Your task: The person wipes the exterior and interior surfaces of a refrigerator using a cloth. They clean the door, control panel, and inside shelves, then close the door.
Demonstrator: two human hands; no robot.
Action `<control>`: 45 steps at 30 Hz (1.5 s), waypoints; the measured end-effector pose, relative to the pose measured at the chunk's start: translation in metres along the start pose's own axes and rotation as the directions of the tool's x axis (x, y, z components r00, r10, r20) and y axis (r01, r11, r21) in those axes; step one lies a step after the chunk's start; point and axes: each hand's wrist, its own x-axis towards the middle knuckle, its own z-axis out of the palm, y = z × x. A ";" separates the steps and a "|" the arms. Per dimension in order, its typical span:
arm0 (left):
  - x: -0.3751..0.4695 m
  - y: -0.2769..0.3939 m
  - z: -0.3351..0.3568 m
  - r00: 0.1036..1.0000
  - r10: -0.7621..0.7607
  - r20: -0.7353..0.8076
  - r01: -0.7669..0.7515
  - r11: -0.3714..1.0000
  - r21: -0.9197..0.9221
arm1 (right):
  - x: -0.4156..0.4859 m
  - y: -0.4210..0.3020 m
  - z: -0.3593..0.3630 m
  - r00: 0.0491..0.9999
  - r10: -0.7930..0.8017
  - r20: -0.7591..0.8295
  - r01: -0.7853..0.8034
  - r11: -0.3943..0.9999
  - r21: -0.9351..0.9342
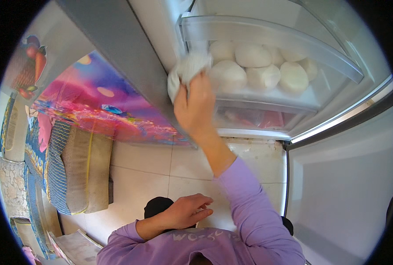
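Observation:
A white cloth (186,71) is bunched in my right hand (196,102), which presses it against the inner side of an open refrigerator, left of a clear drawer front (272,29). The cloth and fingers are a little blurred. Several round white items (229,75) lie behind the clear plastic, close to the right of my fingers. Below them is a lower drawer (259,116) with a reddish item showing through. My left hand (193,210) hangs near my body over the floor, its fingers apart and holding nothing.
An open refrigerator door (342,179) stands at the right. The grey edge of another door or panel (117,49) slants at the left, beside a brightly coloured picture surface (107,109). A padded sofa piece (84,169) with blue patterned cloth stands on the tiled floor (143,179).

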 end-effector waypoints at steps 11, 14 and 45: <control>0.012 0.006 -0.001 0.993 -0.087 0.085 0.088 0.996 -0.010 | -0.205 0.143 0.001 0.820 0.553 0.149 -0.516 0.826 -0.228; 0.016 0.010 -0.003 0.993 -0.058 0.099 0.055 0.998 0.030 | -0.256 0.192 -0.023 0.702 0.664 0.256 -0.488 0.711 -0.507; -0.011 0.004 -0.026 0.991 -0.134 0.022 0.134 0.991 0.003 | -0.170 0.302 -0.302 0.786 0.568 -0.243 -0.359 0.099 -0.928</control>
